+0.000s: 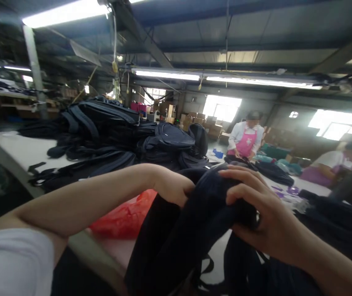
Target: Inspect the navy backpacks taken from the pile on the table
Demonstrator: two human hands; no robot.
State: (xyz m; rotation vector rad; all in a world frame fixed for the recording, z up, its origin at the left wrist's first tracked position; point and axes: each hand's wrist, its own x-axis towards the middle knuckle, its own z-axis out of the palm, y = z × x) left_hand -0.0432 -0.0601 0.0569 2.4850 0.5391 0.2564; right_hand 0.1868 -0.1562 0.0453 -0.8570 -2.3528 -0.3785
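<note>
I have my left hand (172,187) and right hand (256,218) both closed on the dark backpack (188,234) (fingers curled tight); loose straps could snag the tabletop (21,152) edge.

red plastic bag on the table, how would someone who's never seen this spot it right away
Start at the long white table with the heap of dark backpacks piled on it. Come to its near edge, just under the person's left forearm, beside the dark bag both hands grip. The red plastic bag lies crumpled there, the only bright red thing among navy and black fabric.
</note>
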